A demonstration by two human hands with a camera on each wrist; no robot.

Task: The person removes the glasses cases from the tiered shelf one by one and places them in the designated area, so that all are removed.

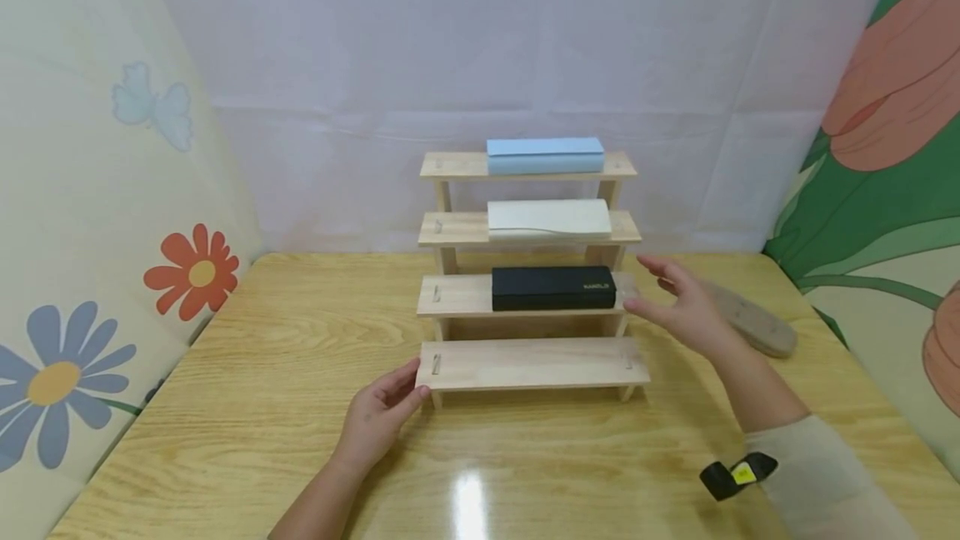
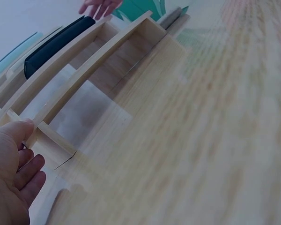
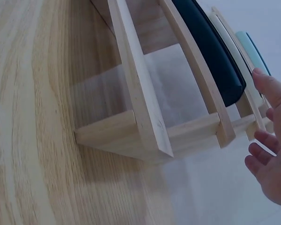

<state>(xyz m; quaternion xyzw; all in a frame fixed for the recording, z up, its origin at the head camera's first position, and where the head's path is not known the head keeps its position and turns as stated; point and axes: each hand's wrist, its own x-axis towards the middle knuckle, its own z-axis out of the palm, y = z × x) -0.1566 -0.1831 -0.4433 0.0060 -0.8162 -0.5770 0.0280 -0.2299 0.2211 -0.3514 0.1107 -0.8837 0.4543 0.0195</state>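
A four-tier wooden display stand [image 1: 525, 363] stands on the table. My left hand [image 1: 381, 417] pinches the left end of its lowest shelf, the thumb [image 2: 22, 129] at the shelf's corner and the other fingers loosely bent. On the second shelf lies a black glasses case [image 1: 553, 288] with small lettering. Beside that shelf's right end is my right hand [image 1: 686, 311], fingers spread and holding nothing, its thumb tip close to the shelf end. Higher up are a white glasses case [image 1: 549, 219] and, on top, a light blue glasses case [image 1: 545, 157].
A grey-beige elongated case [image 1: 753, 322] lies on the table to the right, partly behind my right hand. The wooden table [image 1: 300, 332] ends at a white cloth backdrop [image 1: 337, 65]. Flower-printed panels flank both sides.
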